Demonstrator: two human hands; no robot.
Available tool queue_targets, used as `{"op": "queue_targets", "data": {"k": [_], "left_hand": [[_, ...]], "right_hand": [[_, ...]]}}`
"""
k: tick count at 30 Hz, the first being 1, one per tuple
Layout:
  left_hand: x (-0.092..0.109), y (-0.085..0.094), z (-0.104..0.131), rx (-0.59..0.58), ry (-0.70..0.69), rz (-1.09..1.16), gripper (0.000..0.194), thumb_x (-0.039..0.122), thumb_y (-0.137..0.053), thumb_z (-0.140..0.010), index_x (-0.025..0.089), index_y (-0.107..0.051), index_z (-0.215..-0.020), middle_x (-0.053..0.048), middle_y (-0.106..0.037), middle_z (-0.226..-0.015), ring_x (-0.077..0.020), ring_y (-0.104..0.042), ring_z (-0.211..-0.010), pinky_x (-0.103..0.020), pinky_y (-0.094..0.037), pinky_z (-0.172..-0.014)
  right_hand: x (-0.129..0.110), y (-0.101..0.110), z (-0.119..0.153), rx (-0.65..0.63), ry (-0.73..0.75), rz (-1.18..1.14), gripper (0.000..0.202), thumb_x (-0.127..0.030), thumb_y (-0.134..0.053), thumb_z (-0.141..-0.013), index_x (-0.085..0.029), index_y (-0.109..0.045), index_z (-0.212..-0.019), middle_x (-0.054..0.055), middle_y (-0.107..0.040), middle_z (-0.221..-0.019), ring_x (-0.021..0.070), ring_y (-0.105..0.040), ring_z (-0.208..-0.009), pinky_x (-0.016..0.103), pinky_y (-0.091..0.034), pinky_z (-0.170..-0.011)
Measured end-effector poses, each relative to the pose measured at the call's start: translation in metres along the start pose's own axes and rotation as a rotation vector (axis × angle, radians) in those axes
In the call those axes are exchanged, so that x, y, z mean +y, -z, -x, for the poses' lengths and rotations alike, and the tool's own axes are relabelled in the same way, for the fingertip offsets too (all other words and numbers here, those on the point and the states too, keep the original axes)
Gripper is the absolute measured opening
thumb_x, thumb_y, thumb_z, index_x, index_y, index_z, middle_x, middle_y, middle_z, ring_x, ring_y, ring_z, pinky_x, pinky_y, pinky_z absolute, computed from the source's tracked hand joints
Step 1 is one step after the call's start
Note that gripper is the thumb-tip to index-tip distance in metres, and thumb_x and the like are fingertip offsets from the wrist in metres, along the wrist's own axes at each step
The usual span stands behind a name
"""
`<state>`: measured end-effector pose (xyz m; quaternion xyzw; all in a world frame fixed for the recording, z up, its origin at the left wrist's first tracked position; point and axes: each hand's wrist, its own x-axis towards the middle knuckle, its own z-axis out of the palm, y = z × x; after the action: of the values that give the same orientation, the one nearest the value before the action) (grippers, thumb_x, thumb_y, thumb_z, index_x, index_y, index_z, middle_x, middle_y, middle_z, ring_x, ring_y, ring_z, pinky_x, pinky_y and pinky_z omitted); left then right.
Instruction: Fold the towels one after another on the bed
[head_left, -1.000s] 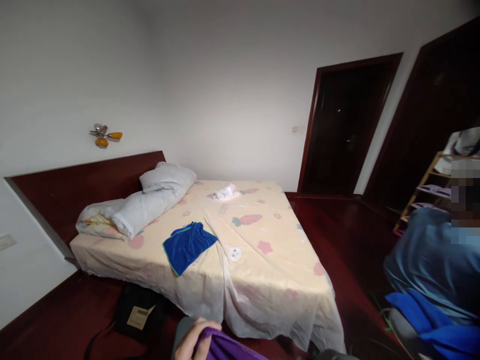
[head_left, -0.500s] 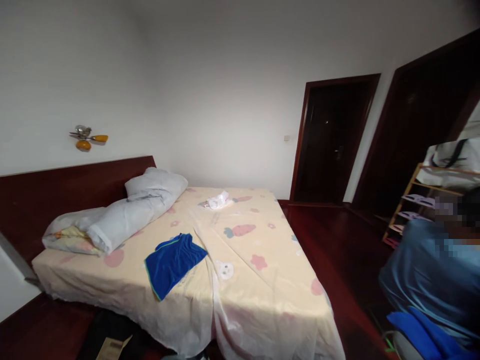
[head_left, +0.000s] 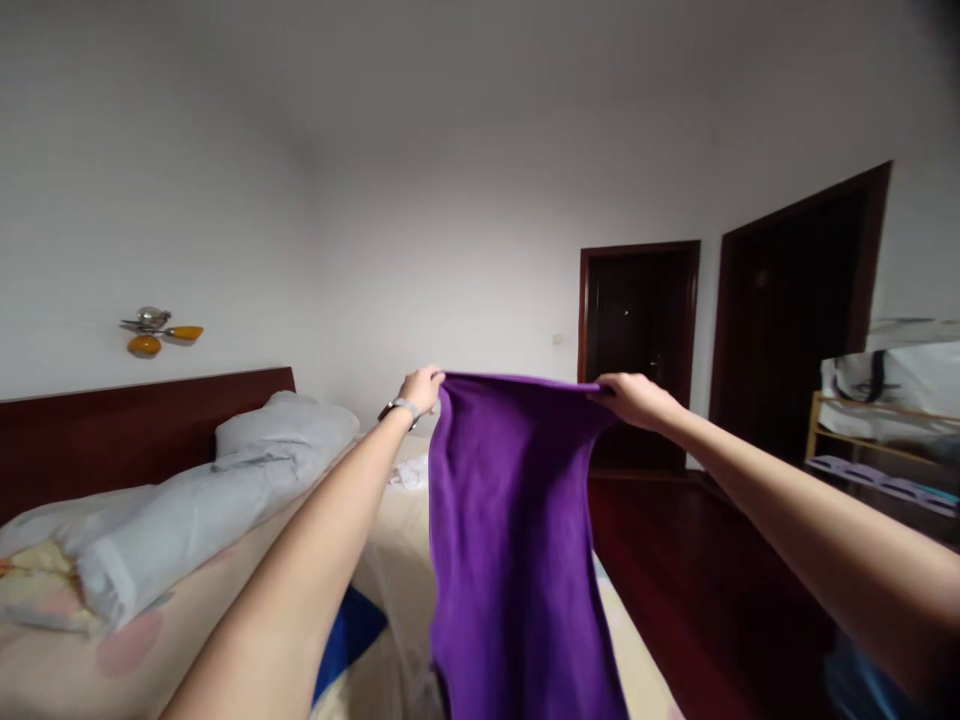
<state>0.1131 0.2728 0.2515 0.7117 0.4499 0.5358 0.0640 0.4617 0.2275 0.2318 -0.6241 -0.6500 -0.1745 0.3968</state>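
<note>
Purple cloth: hangs straight down from both grips, long axis vertical, in front of the bed (head_left: 187,620)
Left hand (head_left: 421,390): pinches its top left corner
Right hand (head_left: 631,398): pinches the top right
Nearer hand: neither clearly
Cut off: cloth's lower end; blue cloth (head_left: 351,635) partly hidden

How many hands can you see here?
2: the left hand at the top left corner of the purple cloth, the right hand at its top right. Others may be hidden.
</note>
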Motion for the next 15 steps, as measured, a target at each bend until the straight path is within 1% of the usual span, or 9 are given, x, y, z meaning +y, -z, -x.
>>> {"op": "queue_targets", "data": {"k": [1,2,3,4,6,8,10,12,15], "left_hand": [[0.004,-0.005,-0.025,0.036,-0.009,0.007,0.026,0.034,-0.049,-0.099,0.014,-0.065,-0.097,0.007,-0.05,-0.045,-0.0098,-0.053,-0.038,-0.02,-0.045,-0.05],[0.006,-0.009,-0.044,0.074,-0.022,0.018,0.03,0.033,-0.04,-0.102,0.013,-0.062,-0.107,0.005,-0.056,-0.052,-0.01,-0.058,-0.042,-0.019,-0.047,-0.052],[0.006,-0.013,-0.056,0.111,-0.038,0.029,0.033,0.031,-0.033,-0.104,0.013,-0.058,-0.116,0.002,-0.062,-0.061,-0.0103,-0.063,-0.049,-0.019,-0.049,-0.054],[0.003,-0.018,-0.061,0.139,-0.055,0.037,0.035,0.029,-0.028,-0.105,0.013,-0.055,-0.121,-0.001,-0.067,-0.073,-0.0107,-0.068,-0.058,-0.019,-0.051,-0.058],[-0.014,-0.029,-0.057,0.159,-0.083,0.034,0.034,0.028,-0.028,-0.105,0.014,-0.055,-0.122,-0.006,-0.07,-0.092,-0.0122,-0.073,-0.076,-0.02,-0.055,-0.068],[-0.046,-0.046,-0.034,0.135,-0.091,0.006,0.03,0.03,-0.036,-0.104,0.015,-0.059,-0.116,-0.007,-0.072,-0.099,-0.0157,-0.073,-0.088,-0.025,-0.056,-0.079],[-0.088,-0.07,0.002,0.084,-0.072,-0.039,0.029,0.033,-0.043,-0.101,0.016,-0.064,-0.11,-0.008,-0.073,-0.1,-0.0209,-0.071,-0.098,-0.033,-0.055,-0.091],[-0.135,-0.101,0.05,0.015,-0.037,-0.08,0.029,0.032,-0.045,-0.099,0.016,-0.066,-0.11,-0.011,-0.074,-0.107,-0.0244,-0.069,-0.108,-0.04,-0.052,-0.099],[-0.203,-0.155,0.137,-0.12,0.02,-0.123,0.03,0.025,-0.045,-0.095,0.015,-0.069,-0.112,-0.013,-0.071,-0.122,-0.0237,-0.064,-0.119,-0.041,-0.048,-0.108]], "right_hand": [[-0.004,0.005,-0.019,0.018,-0.002,0.023,0.031,-0.045,-0.061,-0.091,-0.015,-0.07,-0.09,0.006,-0.066,-0.081,0.0157,-0.062,-0.07,0.03,-0.048,-0.064],[-0.007,0.01,-0.034,0.052,-0.006,0.04,0.03,-0.043,-0.06,-0.092,-0.016,-0.072,-0.095,0.008,-0.067,-0.088,0.0188,-0.064,-0.075,0.032,-0.047,-0.067],[-0.009,0.013,-0.045,0.09,-0.01,0.051,0.03,-0.042,-0.058,-0.093,-0.017,-0.072,-0.102,0.011,-0.068,-0.097,0.0219,-0.064,-0.082,0.034,-0.046,-0.069],[-0.008,0.013,-0.052,0.119,-0.012,0.057,0.031,-0.04,-0.056,-0.093,-0.018,-0.071,-0.109,0.012,-0.066,-0.107,0.024,-0.064,-0.089,0.035,-0.046,-0.072],[0.001,0.003,-0.051,0.133,-0.011,0.057,0.032,-0.037,-0.054,-0.093,-0.022,-0.069,-0.117,0.012,-0.062,-0.116,0.0253,-0.063,-0.097,0.035,-0.045,-0.074],[0.02,-0.024,-0.033,0.099,-0.019,0.051,0.032,-0.033,-0.053,-0.093,-0.024,-0.069,-0.119,0.01,-0.061,-0.116,0.0242,-0.062,-0.098,0.032,-0.045,-0.074],[0.045,-0.065,-0.001,0.041,-0.044,0.041,0.032,-0.028,-0.052,-0.092,-0.025,-0.068,-0.12,0.009,-0.061,-0.114,0.0226,-0.061,-0.098,0.031,-0.045,-0.074],[0.071,-0.118,0.044,-0.034,-0.076,0.032,0.032,-0.023,-0.05,-0.092,-0.024,-0.068,-0.118,0.009,-0.062,-0.111,0.0216,-0.061,-0.099,0.029,-0.045,-0.076],[0.104,-0.205,0.129,-0.176,-0.124,0.029,0.031,-0.015,-0.047,-0.09,-0.02,-0.07,-0.111,0.01,-0.063,-0.107,0.0222,-0.062,-0.099,0.029,-0.047,-0.075]]}}
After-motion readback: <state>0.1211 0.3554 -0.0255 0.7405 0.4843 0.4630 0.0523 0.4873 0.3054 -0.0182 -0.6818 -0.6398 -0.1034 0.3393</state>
